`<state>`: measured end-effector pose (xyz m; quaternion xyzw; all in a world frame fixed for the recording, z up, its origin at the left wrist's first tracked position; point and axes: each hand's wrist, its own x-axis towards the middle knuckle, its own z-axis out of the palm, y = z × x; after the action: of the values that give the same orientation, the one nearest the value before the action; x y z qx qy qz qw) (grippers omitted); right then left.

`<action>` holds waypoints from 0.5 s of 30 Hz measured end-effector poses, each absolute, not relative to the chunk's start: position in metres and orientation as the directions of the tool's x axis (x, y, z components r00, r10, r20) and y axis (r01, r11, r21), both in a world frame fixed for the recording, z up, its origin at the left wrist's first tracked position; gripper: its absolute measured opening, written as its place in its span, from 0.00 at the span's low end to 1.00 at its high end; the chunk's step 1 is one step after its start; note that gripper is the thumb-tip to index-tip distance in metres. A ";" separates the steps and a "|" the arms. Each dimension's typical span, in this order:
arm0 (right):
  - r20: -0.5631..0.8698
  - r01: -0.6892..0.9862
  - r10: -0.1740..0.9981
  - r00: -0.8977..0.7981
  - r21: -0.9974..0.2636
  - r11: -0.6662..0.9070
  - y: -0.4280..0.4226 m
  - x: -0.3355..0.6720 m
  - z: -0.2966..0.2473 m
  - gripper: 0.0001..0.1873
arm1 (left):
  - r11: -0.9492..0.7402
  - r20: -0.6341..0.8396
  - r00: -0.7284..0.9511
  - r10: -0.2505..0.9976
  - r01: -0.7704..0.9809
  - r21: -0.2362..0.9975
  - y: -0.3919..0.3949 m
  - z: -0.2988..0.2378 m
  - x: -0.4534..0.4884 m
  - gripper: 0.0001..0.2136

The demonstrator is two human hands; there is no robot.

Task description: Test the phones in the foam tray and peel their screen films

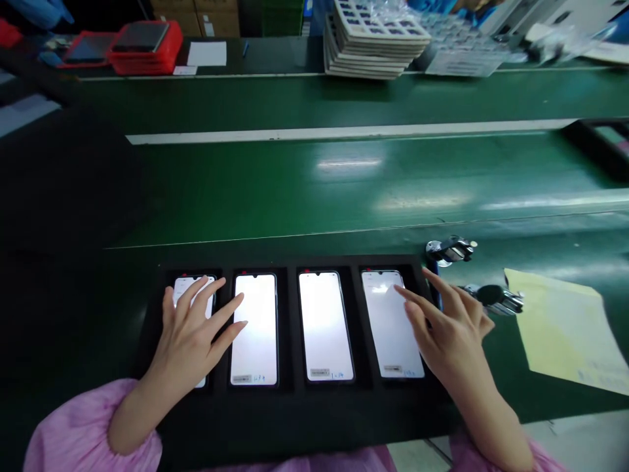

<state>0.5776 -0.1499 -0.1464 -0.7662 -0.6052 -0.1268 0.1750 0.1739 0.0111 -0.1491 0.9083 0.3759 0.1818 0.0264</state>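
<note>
Several phones with lit white screens lie side by side in a black tray [289,393] at the near edge of the bench. My left hand [189,337] rests open over the leftmost phone [184,288], its fingers spread and reaching toward the second phone [255,328]. My right hand [449,331] is open at the tray's right end, its forefinger touching the screen of the rightmost phone [388,321]. The third phone [325,324] lies untouched between them. Both wrists wear pink sleeves.
A green conveyor belt [344,190] runs across behind the tray. A yellow sheet of paper [565,328] lies at the right, with two metal clamps [452,249] beside the tray. Stacked trays [373,39] and red boxes [145,46] stand at the far side.
</note>
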 end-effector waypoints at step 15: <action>0.427 0.971 0.900 -0.083 -0.167 0.169 -0.139 0.495 -0.129 0.15 | -0.436 0.347 0.325 0.880 0.841 0.319 -0.010 -0.127 0.115 0.19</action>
<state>0.4949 -0.1389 -0.1288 -0.6397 -0.7314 -0.0801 0.2222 0.1154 -0.0098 -0.1268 0.8129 0.5294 0.2396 0.0401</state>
